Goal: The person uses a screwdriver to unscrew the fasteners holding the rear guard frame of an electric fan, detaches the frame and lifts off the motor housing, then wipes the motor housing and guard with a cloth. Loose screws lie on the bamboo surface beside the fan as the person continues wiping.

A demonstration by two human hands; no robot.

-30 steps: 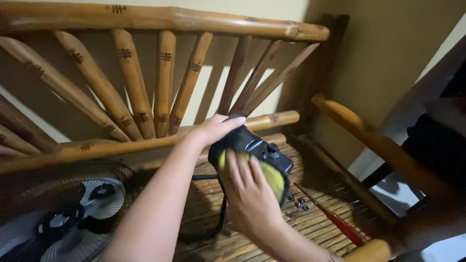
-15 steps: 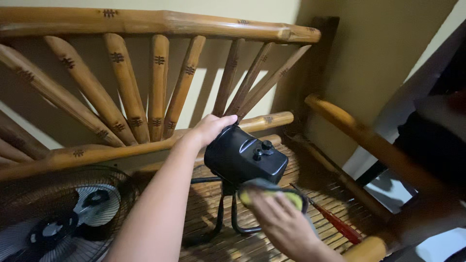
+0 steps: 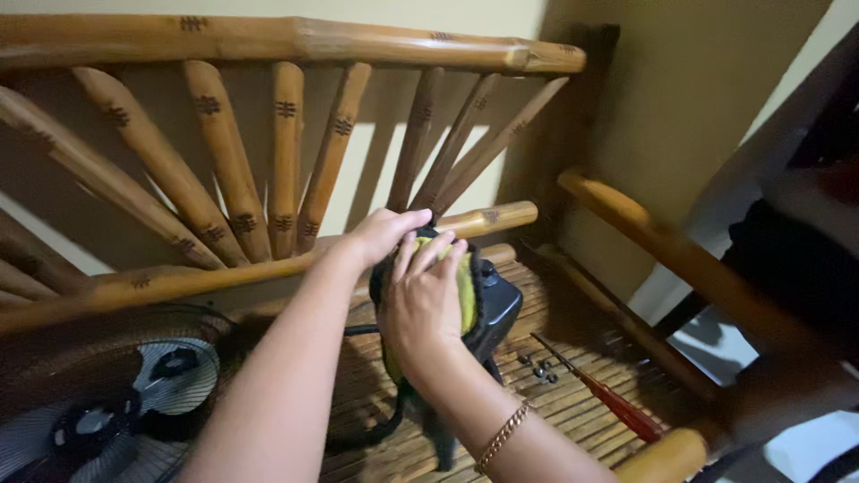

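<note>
- Left hand (image 3: pixel 380 234) grips the black fan motor housing (image 3: pixel 490 309) mid-frame, steadying it.
- Right hand (image 3: pixel 420 309) presses a yellow cloth (image 3: pixel 465 291) flat on top; looks mid-wipe.
- Screws (image 3: pixel 540 367) and screwdriver (image 3: pixel 617 407) lie loose lower right, so reassembly looks undone.

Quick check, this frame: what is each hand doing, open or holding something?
Left hand: gripping the back of the black fan motor housing.
Right hand: fingers spread, pressing a yellow-green cloth flat against the housing.
</note>
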